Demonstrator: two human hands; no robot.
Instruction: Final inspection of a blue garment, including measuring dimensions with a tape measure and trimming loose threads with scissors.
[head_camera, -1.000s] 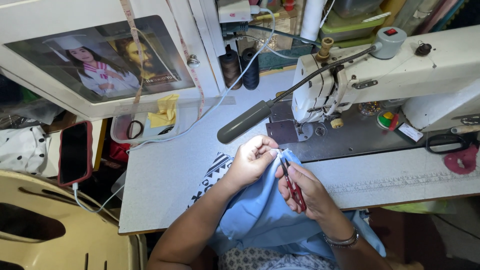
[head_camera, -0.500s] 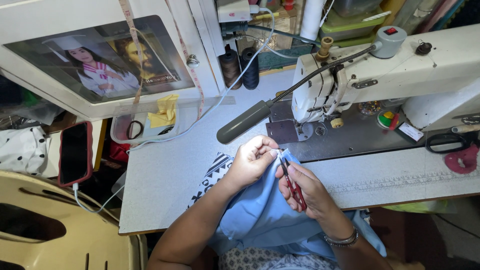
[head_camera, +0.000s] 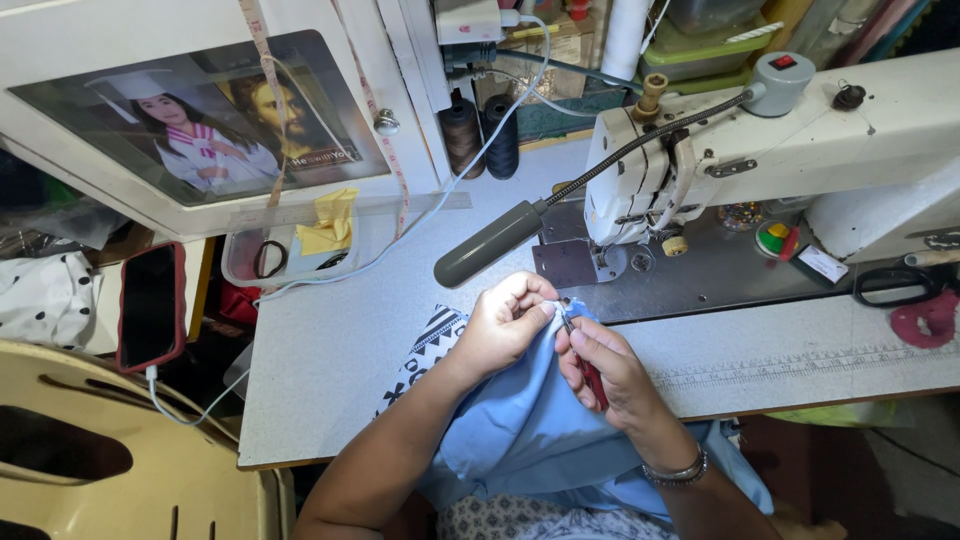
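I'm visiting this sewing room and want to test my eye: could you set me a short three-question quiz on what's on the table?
1. True or false: the left hand pinches the light blue cloth.
2. The right hand holds a slim red-handled tool. Is it touching the cloth: A yes, B no?
3. Fill in: the black-handled scissors lie on the table's ____ side, by the white sewing machine.

Key: 1 true; 2 A; 3 right.

Left hand (head_camera: 505, 325) pinches the edge of the light blue fabric (head_camera: 530, 430). Right hand (head_camera: 605, 365), touching the fabric, grips a red-handled seam ripper (head_camera: 590, 375). White sewing machine (head_camera: 760, 130) stands at one o'clock; phone (head_camera: 150, 305) lies at nine o'clock.
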